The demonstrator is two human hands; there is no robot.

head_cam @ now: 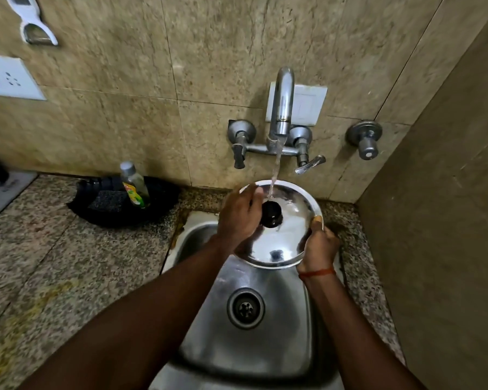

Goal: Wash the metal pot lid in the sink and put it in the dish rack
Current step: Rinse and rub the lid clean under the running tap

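Note:
The shiny metal pot lid (290,235) with its black knob (271,214) is held tilted above the steel sink (245,342), top side towards me. Water runs from the tap (283,102) onto the lid's upper part. My right hand (319,247) grips the lid's right rim, thumb on top. My left hand (238,215) lies over the lid's left side beside the knob, its fingers curled against the surface and the far rim. No dish rack is in view.
A black tray (119,204) on the granite counter left of the sink holds a dark scrub pad (107,199) and a dish soap bottle (134,184). Tap handles (307,164) stick out behind the lid. A tiled wall closes the right side.

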